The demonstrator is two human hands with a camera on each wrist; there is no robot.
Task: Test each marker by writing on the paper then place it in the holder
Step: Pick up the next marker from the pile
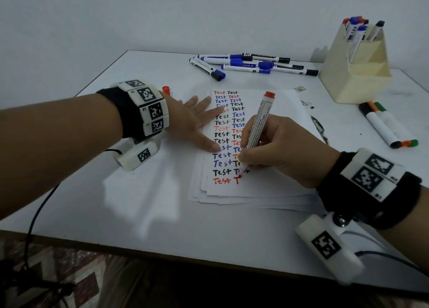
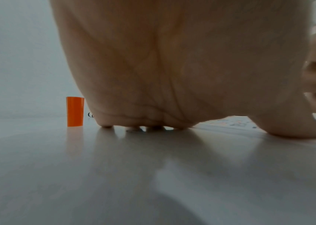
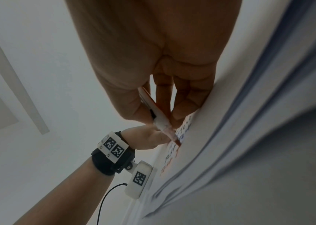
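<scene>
My right hand [image 1: 267, 149] grips a red marker [image 1: 258, 126] like a pen, its tip [image 3: 176, 140] touching the paper [image 1: 274, 182] at the bottom of the second column, where a red "T" is drawn. Rows of "Test" in red, blue and black fill the sheet. My left hand [image 1: 197, 119] lies flat with spread fingers on the paper's left edge. The marker's red cap [image 2: 74, 111] stands upright on the table behind my left hand. The beige holder [image 1: 355, 73] at the back right contains several markers.
Several blue and black markers [image 1: 250, 63] lie in a pile at the back of the white table [image 1: 139, 203]. Three markers with black, orange and green ends [image 1: 387, 126] lie right of the paper. The paper tops a loose stack of sheets.
</scene>
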